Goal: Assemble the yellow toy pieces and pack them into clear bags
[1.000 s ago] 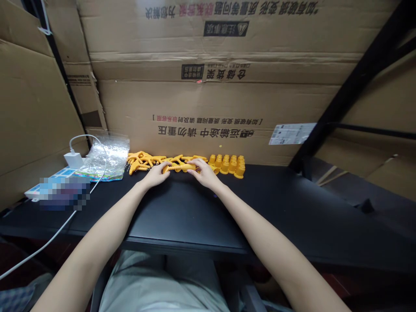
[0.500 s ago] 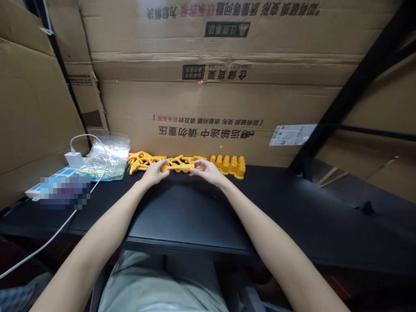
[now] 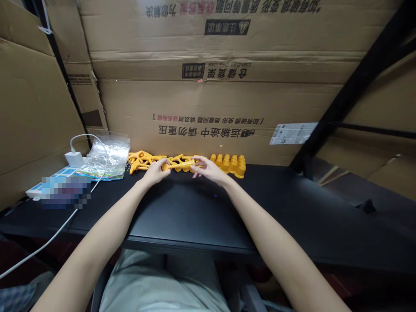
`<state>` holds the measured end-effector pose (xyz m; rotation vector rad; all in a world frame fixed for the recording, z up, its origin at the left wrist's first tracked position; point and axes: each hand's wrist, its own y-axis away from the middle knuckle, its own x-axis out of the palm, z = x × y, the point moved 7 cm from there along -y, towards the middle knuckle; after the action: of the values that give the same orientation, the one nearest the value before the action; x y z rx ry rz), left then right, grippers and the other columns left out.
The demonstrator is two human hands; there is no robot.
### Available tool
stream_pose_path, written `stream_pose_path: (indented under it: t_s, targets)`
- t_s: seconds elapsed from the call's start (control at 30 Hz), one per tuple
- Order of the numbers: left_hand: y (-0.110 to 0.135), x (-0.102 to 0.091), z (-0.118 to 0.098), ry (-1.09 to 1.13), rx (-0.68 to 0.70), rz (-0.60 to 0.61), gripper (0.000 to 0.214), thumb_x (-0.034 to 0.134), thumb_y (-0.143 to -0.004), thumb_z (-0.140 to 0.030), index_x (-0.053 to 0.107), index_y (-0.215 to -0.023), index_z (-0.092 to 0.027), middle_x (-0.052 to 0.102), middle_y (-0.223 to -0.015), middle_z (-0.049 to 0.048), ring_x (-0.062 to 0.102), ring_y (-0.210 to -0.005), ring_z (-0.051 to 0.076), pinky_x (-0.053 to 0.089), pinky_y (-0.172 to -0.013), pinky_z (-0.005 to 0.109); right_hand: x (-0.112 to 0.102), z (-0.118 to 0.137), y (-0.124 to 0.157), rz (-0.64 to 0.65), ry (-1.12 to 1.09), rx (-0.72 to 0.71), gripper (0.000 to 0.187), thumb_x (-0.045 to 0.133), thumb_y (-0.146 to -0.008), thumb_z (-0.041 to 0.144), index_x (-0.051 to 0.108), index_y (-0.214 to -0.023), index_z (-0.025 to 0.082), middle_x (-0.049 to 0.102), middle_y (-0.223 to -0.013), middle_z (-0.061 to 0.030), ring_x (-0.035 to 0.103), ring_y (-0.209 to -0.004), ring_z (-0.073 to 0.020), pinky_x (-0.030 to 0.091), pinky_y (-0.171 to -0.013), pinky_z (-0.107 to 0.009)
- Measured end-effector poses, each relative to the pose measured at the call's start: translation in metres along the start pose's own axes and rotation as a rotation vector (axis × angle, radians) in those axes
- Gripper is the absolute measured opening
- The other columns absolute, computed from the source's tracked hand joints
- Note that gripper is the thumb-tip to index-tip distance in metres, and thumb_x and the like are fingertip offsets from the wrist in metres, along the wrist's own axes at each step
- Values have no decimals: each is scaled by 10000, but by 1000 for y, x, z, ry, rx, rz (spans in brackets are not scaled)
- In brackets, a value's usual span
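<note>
A slim yellow plastic part (image 3: 178,166) is held level just above the back of the black table, spanning the gap between my hands. My left hand (image 3: 156,172) is closed around its rounded left end. At the thicker right end, my right hand (image 3: 209,170) has its thumb and fingers around the tip. Behind my hands lies a row of yellow branching plastic pieces (image 3: 140,159), partly hidden by my fingers. To the right of my right hand stand several yellow stepped cup-like pieces (image 3: 239,167) in rows.
A black table (image 3: 191,212) spans the view, backed by a cardboard wall (image 3: 208,99). On the left are clear plastic bags (image 3: 108,154), a power strip (image 3: 32,190), a white charger (image 3: 74,159) and its cable (image 3: 48,242). A black metal post (image 3: 341,86) slants at right.
The fingers of my right hand have shifted and spread slightly at the right end of the yellow part. My left hand stays nearly in place.
</note>
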<state>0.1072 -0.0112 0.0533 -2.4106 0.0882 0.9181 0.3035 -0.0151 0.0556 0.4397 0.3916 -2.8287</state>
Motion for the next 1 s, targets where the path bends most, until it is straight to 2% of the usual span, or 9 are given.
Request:
stream_pose_path:
  t_s: [0.1,0.2,0.3,0.47,0.53,0.6,0.87,0.93,1.0]
  targets:
    - [1,0,-2,-6,3,4,163,547,-694,-236,556,-852,-196,472,-543,-63,441,-525,117,338,-548,227,-2,2,0,23,-16,-57,477,728,-688,501,581,-975,150,690,-742,-29,628,-508,-117,503,-564,-254]
    - [1,-1,-6,-23,10,-12,165,556,-699,-235,559,-859,-194,469,-548,-63,439,-530,114,336,-555,226,0,0,0,6,-6,-15,492,629,-724,621,590,-809,138,659,-586,-26,581,-415,-110,473,-496,-245]
    - [1,-4,-9,-44,20,-29,182,590,-708,-281,560,-865,-194,480,-581,-59,437,-547,109,331,-559,221,1,-4,0,-30,2,34,506,557,-776,642,582,-791,137,643,-542,-21,549,-365,-96,434,-440,-220]
    - [1,-7,-12,-78,27,-7,256,642,-712,-373,550,-871,-194,471,-591,-61,431,-561,107,324,-557,216,0,-9,-2,-11,24,45,399,580,-839,494,601,-1009,133,708,-835,-75,632,-509,-107,480,-503,-221]
    - [1,-8,-12,-76,21,1,255,640,-720,-381,546,-862,-193,462,-584,-63,428,-560,106,324,-557,215,-1,-8,-3,9,17,5,439,660,-802,389,547,-1160,161,694,-983,-81,660,-587,-113,505,-552,-230]
    - [1,-8,-12,-65,19,-4,246,636,-726,-386,542,-844,-192,467,-588,-62,431,-565,105,326,-558,213,-2,-8,-3,25,8,-21,497,694,-774,325,509,-1209,175,689,-994,-70,663,-606,-113,513,-581,-240]
    - [2,-9,-14,-12,22,-22,213,623,-739,-364,536,-828,-191,507,-612,-51,444,-574,103,341,-566,212,1,-8,-2,42,-1,15,351,588,-831,483,616,-849,134,695,-740,-60,637,-536,-106,488,-529,-217]
    - [2,-8,-13,-7,17,-17,210,620,-740,-362,540,-830,-191,503,-607,-53,442,-573,103,343,-567,212,1,-8,-2,34,1,30,356,565,-848,483,623,-842,132,699,-754,-68,640,-532,-103,485,-510,-209]
    - [1,-8,-13,-8,21,-17,210,619,-740,-368,544,-826,-192,490,-595,-55,439,-572,103,342,-565,211,0,-8,-1,35,-8,25,327,604,-834,440,627,-969,143,710,-819,-70,656,-558,-109,500,-514,-212]
